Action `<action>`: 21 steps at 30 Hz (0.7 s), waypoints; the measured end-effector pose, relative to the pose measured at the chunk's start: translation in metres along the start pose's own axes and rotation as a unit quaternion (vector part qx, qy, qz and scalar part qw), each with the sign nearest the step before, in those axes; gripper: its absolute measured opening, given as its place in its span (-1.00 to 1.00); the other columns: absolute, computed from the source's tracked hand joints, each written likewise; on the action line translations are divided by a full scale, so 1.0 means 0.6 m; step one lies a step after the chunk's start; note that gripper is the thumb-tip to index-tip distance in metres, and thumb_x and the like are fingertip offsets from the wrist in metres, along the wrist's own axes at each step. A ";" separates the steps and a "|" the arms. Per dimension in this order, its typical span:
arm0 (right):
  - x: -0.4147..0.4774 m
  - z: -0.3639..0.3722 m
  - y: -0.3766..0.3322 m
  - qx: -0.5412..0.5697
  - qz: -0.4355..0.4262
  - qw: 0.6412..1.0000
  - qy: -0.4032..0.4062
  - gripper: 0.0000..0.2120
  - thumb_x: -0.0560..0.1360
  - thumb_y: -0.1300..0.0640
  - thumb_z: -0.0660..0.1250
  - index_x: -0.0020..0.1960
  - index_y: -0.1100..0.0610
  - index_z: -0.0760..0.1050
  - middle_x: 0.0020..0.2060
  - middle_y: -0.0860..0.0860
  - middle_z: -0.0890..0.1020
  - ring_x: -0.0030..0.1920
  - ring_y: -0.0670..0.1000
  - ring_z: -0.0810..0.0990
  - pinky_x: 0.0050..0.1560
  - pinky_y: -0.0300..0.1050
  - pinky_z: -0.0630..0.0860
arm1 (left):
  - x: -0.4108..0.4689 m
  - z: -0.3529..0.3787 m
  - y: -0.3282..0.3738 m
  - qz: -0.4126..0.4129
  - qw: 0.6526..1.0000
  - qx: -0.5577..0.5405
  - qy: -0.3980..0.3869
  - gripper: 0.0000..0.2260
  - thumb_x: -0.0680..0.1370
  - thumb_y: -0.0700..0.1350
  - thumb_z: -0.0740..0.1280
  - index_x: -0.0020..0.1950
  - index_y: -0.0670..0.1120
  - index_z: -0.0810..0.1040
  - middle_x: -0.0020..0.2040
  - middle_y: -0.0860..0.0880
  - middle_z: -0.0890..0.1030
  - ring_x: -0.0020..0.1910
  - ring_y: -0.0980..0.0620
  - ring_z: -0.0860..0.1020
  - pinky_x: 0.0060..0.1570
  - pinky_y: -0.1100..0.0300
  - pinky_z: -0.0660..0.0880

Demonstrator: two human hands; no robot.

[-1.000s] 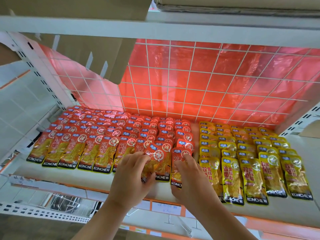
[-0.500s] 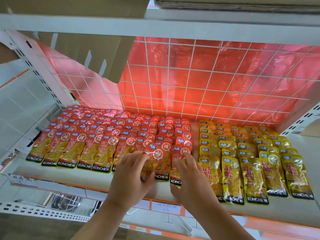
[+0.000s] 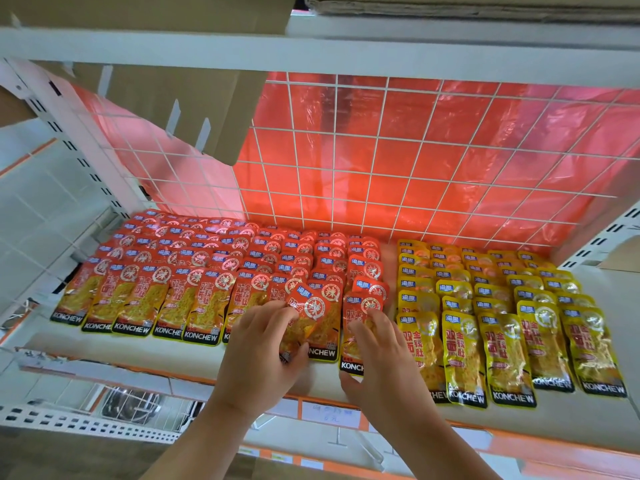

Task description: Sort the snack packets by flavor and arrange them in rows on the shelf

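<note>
White shelf (image 3: 173, 355) board is looking pretty full already, and right near its front edge the left hand (image 3: 258, 358) is curling its fingers and thumb around a tilted red packet (image 3: 306, 313), which is sitting skewed over the front of the red rows (image 3: 194, 268) instead of lining up. Just right of it the right hand (image 3: 377, 362) is lying with mostly straight fingers on the front red packet (image 3: 360, 306) of the last red column, thumb at its near end, gripping nothing as far as I can tell. My worry: these pouches are looking like slick, glossy foil, flat and a bit puffy, shingled one over the next. So any sideways nudge is risking a slide through the whole column, or shoving that last column across the thin gap into the yellow rows (image 3: 502, 306) on the right. The front ones are also sitting close to the lip, so a pull toward the near side is probably tipping one off. Farther out, a thin white wire grid (image 3: 381, 168) is backing the shelf with crinkly red film (image 3: 450, 140) glowing behind it, and a stiff brown cardboard flap (image 3: 194, 109) is hanging down at far left.
</note>
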State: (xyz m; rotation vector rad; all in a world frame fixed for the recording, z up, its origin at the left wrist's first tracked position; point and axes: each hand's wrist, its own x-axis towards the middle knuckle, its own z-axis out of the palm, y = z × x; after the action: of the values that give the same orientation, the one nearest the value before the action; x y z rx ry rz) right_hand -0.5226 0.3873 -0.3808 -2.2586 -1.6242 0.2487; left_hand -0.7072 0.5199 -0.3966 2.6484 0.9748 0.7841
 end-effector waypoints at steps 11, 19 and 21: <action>0.003 0.008 -0.005 0.014 0.021 1.000 -0.004 -0.36 0.43 -0.09 0.45 0.40 -0.10 0.20 0.51 0.09 0.17 0.50 0.24 0.21 0.42 0.12 0.39 | -0.001 -0.001 0.001 0.001 1.000 0.003 0.002 -0.59 0.44 0.01 0.56 0.22 -0.07 0.57 0.22 0.00 0.57 0.22 -0.10 0.53 0.27 0.07 0.42; 0.010 0.007 -0.004 0.030 0.011 0.999 -0.007 -0.43 0.52 -0.04 0.40 0.43 -0.11 0.21 0.56 0.03 0.08 0.56 0.15 0.10 0.47 0.03 0.32 | 0.000 0.000 0.001 -0.002 1.000 0.004 0.000 -0.58 0.43 0.01 0.57 0.22 -0.07 0.57 0.21 0.01 0.58 0.23 -0.09 0.53 0.27 0.07 0.43; 0.010 0.006 -0.004 0.032 0.006 0.999 -0.007 -0.45 0.53 -0.03 0.40 0.43 -0.09 0.25 0.57 0.02 0.08 0.58 0.14 0.09 0.48 0.00 0.30 | 0.000 0.001 0.001 0.000 1.000 0.003 0.001 -0.57 0.43 0.02 0.57 0.23 -0.06 0.56 0.22 0.01 0.57 0.23 -0.08 0.52 0.28 0.08 0.42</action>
State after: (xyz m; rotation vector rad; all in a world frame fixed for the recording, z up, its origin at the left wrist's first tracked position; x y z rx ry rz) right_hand -0.5242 0.3943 -0.3831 -2.2242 -1.5870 0.3146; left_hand -0.7067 0.5193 -0.3970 2.6530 0.9790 0.7848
